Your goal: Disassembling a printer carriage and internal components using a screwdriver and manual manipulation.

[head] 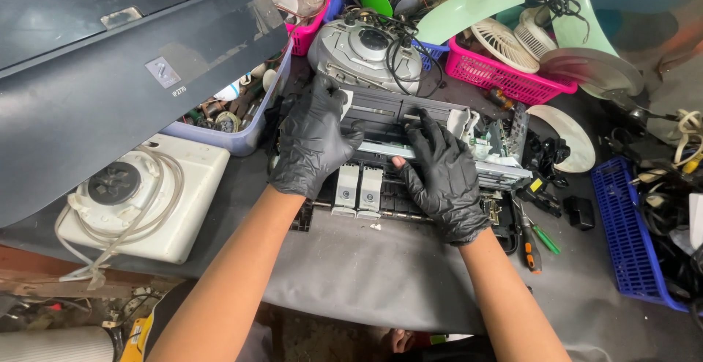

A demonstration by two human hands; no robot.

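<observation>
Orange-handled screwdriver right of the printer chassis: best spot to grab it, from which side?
Take the screwdriver by its orange handle, from above and the right. It lies flat on the grey mat, shaft running up under the chassis, handle end free.

I wear a black disposable glove on my left hand (311, 146) and an identical one on my right hand (443, 179). The glove material is thin, slightly glossy and fits closely, with fine wrinkles across the knuckles and backs. Each glove ends at the wrist in a plain cuff; the right cuff is loosely gathered into folds. Above the cuffs both forearms are bare: no sleeves, watch, bands or markings are visible. The gloves carry no print or pattern.
</observation>
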